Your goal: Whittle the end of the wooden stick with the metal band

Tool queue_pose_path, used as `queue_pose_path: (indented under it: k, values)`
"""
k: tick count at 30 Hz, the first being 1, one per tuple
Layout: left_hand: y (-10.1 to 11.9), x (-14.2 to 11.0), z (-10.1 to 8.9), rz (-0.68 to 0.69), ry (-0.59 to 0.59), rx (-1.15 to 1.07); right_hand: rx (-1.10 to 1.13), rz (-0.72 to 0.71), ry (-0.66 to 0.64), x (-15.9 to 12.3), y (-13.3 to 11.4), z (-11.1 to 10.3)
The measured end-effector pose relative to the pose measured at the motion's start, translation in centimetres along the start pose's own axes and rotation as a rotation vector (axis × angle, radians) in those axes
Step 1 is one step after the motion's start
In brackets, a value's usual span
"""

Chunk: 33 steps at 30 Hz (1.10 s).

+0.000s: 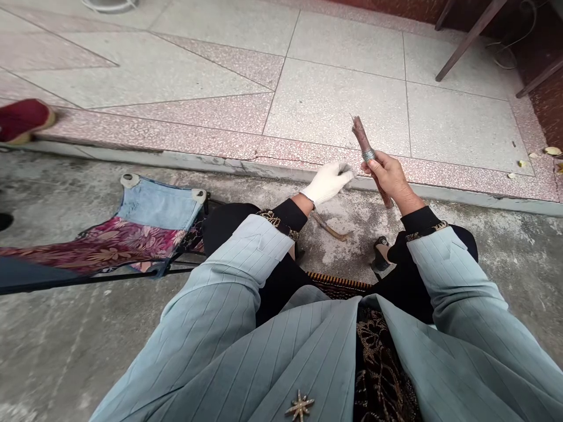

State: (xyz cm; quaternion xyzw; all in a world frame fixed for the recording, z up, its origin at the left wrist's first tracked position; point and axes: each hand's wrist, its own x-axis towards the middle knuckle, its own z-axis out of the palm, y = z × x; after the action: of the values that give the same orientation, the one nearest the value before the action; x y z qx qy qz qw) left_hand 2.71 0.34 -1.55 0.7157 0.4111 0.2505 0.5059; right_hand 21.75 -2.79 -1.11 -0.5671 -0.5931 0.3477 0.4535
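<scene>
My right hand (390, 176) is bare and closed around a short brown stick (360, 135), held upright at a slant. Greenish-grey wire (368, 155) is wound in a tight band around the stick, just above my thumb. To the left of it, my left hand (329, 181) wears a white knit glove. Its fingers are curled together in a pinch, and whatever they hold, if anything, is too small to make out. The two hands are a little apart. On the concrete below lies another bent stick (331, 227), partly behind my left wrist.
A tiled raised step (334, 105) runs across in front of me. At left stands a folding chair (132, 240) with denim and floral cloth, near a red shoe (26, 120). Wooden furniture legs (468, 41) rise at upper right. Yellow leaves (552, 151) lie at the right edge.
</scene>
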Motion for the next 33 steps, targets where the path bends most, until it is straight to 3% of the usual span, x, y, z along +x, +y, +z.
queue_pose_path:
  k: [4,9,14,20,27,30,33]
  values:
    - [-0.3,-0.5,1.0,-0.321,-0.167,-0.673,-0.234,-0.177,-0.066,-0.1,0.4,-0.5]
    - [-1.1,-0.9,2.1,-0.452,-0.223,-1.026,-0.272,-0.259,-0.141,-0.2,0.2,-0.8]
    - [-1.3,-1.0,2.6,-0.486,-0.207,-1.164,-0.232,-0.238,-0.173,-0.2,0.5,-1.2]
    - [-0.7,-1.2,2.6,-0.473,-0.066,-1.283,-0.149,-0.155,-0.154,-0.4,0.7,-1.3]
    - [-1.0,-0.8,1.6,-0.422,0.084,-1.382,0.102,-0.046,-0.144,-0.7,-1.1,-1.2]
    - [-1.6,-0.5,0.9,-0.39,0.165,-1.424,0.192,-0.005,-0.203,-0.9,-1.4,-1.9]
    - [-2.2,-0.3,0.4,-0.372,0.161,-1.389,0.261,0.012,-0.299,-1.1,-1.2,-2.7]
